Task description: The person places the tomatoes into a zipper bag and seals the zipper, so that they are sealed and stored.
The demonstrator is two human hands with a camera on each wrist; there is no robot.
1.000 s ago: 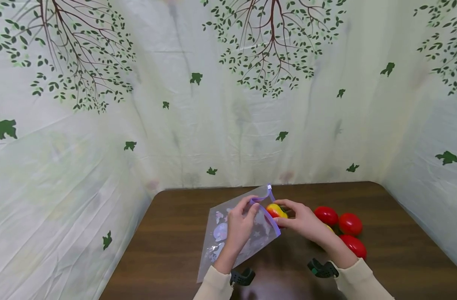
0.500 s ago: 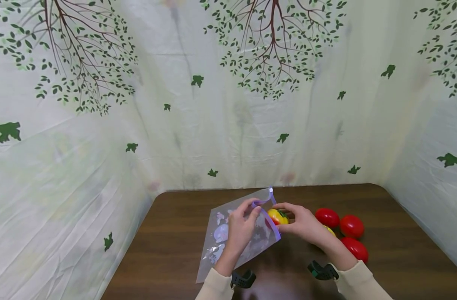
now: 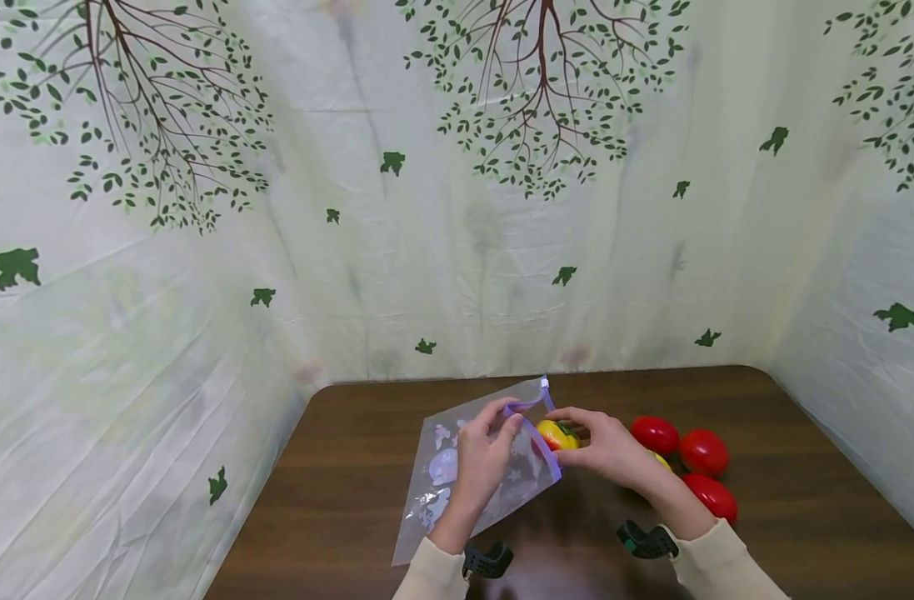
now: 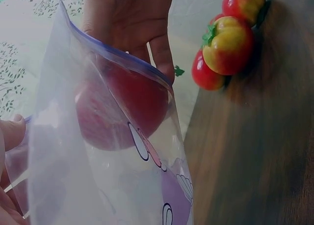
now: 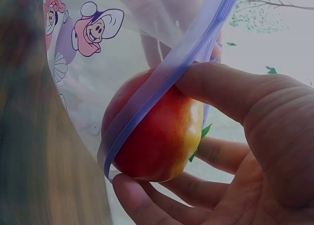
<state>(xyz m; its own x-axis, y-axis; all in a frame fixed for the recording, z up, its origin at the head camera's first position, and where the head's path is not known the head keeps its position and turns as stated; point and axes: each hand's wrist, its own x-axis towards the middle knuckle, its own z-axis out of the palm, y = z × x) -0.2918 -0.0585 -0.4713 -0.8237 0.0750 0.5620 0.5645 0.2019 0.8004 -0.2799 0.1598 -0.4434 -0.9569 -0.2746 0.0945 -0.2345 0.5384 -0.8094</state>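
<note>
My left hand (image 3: 485, 450) pinches the opening edge of a clear zip bag (image 3: 527, 483) with purple trim and cartoon prints. In my right hand (image 3: 606, 450) is a red-and-yellow tomato (image 3: 557, 435), its green leafy top turned toward the palm. The right wrist view has the thumb and fingers around this tomato (image 5: 171, 146), with the bag's purple zip strip (image 5: 147, 102) lying across its red side. Through the clear plastic, the left wrist view shows the red end of the tomato (image 4: 132, 107) within the bag's mouth. Part of the left hand is hidden behind the bag there.
Several more tomatoes sit together on the brown wooden table (image 3: 337, 475), right of my right hand: red ones (image 3: 704, 452) and a yellowish one (image 3: 661, 461) partly hidden by the wrist. A pale cloth (image 3: 471, 275) printed with trees and leaves hangs behind the table.
Over the second, the tomato has shifted slightly down and right at the bag's mouth, its green top showing more. The right hand moved with it; the left hand keeps its hold.
</note>
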